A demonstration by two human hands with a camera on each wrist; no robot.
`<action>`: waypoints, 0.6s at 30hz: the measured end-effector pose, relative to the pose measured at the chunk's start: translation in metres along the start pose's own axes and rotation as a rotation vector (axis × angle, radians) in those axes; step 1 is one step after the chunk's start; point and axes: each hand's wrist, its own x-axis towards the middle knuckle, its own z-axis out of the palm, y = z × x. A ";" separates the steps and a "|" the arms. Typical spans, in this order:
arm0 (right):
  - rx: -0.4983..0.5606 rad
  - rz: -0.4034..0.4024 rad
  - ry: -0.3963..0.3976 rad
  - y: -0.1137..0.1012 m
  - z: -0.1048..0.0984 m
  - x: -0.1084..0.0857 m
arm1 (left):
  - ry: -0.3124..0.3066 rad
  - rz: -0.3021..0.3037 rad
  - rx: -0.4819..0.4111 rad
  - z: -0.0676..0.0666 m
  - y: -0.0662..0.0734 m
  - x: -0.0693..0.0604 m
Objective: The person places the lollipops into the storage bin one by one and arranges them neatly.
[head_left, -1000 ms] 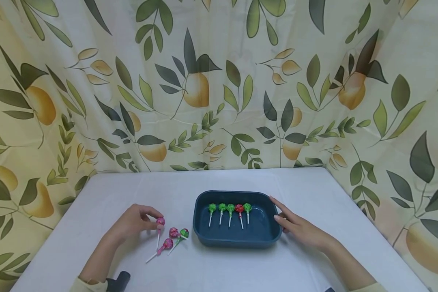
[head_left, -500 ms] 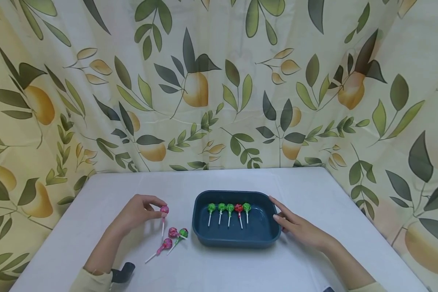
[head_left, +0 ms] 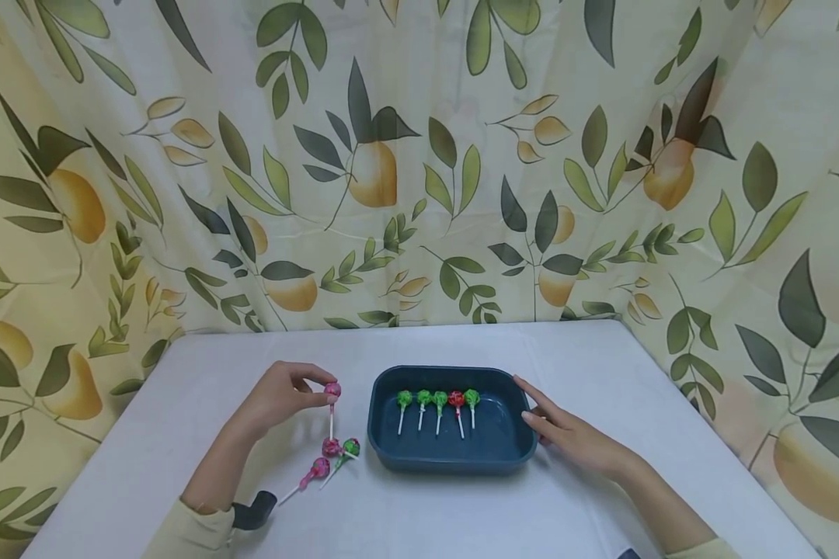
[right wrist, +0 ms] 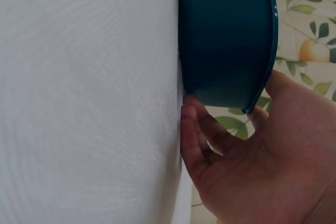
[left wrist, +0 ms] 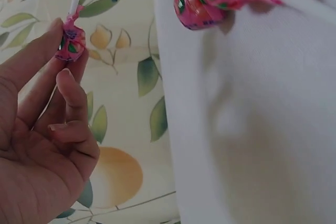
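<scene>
My left hand [head_left: 280, 400] pinches a pink-wrapped lollipop [head_left: 332, 390] by its round head between thumb and fingertips, its white stick hanging down. In the left wrist view this lollipop [left wrist: 72, 43] sits at the fingertips. Below it on the table lie two pink lollipops, the nearer one [head_left: 319, 467] and another [head_left: 331, 447], beside a green lollipop [head_left: 351, 447]. My right hand [head_left: 576, 439] touches the right end of a dark blue box [head_left: 454, 466], its extended fingers and thumb at the rim and side. Inside the box, several green lollipops [head_left: 440, 401] and one red lollipop [head_left: 457, 399] stand in a row.
A white cloth covers the table [head_left: 287, 349]. Behind it hangs a curtain [head_left: 419, 194] printed with leaves and fruit. A dark strap-mounted device [head_left: 255, 510] is worn at my left wrist.
My left hand has carried the pink lollipop up and to the right, away from its lower left position towards the box. The right hand and the box stay in place.
</scene>
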 end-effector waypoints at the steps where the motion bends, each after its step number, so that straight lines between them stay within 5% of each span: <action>1: 0.002 -0.001 0.000 0.000 0.000 0.000 | 0.002 0.002 -0.005 0.001 0.002 0.001; 18: 0.008 0.010 0.007 0.002 0.000 0.001 | -0.027 0.058 -0.079 0.032 0.039 0.022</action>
